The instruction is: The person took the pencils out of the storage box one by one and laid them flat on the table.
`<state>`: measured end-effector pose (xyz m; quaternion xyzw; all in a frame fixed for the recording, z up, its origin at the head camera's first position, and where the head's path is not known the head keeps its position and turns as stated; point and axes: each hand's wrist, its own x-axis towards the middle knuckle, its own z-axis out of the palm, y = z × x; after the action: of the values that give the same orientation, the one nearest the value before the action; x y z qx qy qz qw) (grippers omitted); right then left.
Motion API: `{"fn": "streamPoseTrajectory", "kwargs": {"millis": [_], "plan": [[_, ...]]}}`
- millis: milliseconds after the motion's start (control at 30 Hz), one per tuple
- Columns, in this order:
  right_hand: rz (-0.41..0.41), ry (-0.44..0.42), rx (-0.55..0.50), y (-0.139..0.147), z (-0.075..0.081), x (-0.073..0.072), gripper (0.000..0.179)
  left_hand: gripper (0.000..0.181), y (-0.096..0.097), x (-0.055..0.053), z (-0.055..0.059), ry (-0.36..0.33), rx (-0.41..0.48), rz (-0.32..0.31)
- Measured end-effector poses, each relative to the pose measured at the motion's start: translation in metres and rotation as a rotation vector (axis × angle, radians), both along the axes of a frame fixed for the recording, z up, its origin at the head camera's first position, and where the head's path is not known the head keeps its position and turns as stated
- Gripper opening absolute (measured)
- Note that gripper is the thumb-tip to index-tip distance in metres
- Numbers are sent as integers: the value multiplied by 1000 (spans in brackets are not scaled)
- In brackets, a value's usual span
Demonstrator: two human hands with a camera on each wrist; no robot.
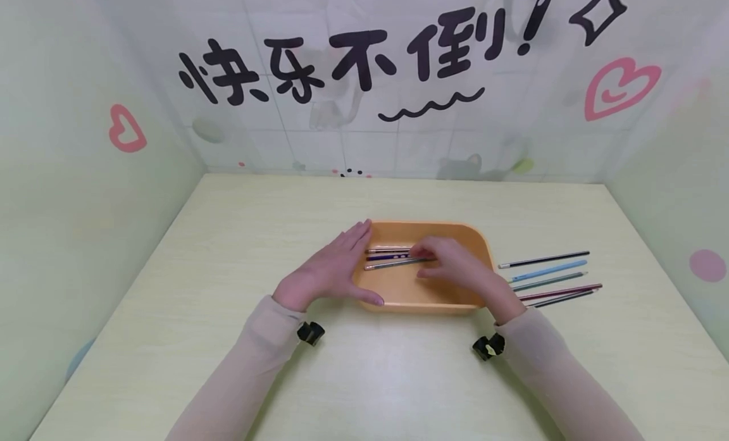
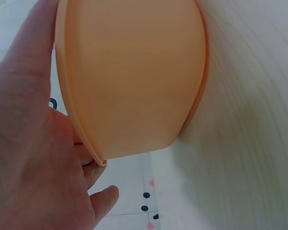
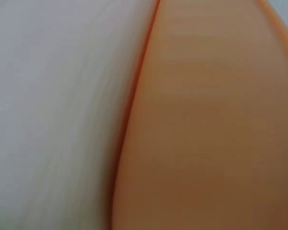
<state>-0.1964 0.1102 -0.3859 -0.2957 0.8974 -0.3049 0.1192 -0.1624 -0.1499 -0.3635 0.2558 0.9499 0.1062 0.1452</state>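
Note:
An orange plastic tray (image 1: 398,295) stands on the table with a few pencils (image 1: 393,264) lying at its left inside. My left hand (image 1: 333,267) rests along the tray's left rim, fingers straight and thumb spread toward the near corner. The left wrist view shows that hand (image 2: 33,143) against the tray's outer wall (image 2: 134,81). Inside the tray, my right hand (image 1: 455,267) is over the right ends of the pencils, its fingers bent and thumb apart from them. The right wrist view shows only the tray's wall (image 3: 206,124) and the table; the hand is out of it.
To the right of the tray, several more pencils lie roughly side by side on the table, among them a light blue one (image 1: 549,271) and a dark red one (image 1: 560,291). A printed wall covering (image 1: 353,150) stands behind the pale table (image 1: 273,207).

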Motion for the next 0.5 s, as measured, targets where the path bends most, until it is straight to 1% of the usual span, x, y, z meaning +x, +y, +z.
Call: {"fn": "streamPoseTrajectory", "kwargs": {"millis": [133,267,367,500], "plan": [[-26,-2,40,-5,2,0,27,137,0,0,-1,12,-5,-2],[-29,-3,103,-8,2,1,12,137,1,0,0,15,0,-1],[-15,-23,175,-9,2,3,13,137,1,1,1,2,8,8],[20,-81,243,-9,2,6,14,137,1,2,1,-3,10,10]]}}
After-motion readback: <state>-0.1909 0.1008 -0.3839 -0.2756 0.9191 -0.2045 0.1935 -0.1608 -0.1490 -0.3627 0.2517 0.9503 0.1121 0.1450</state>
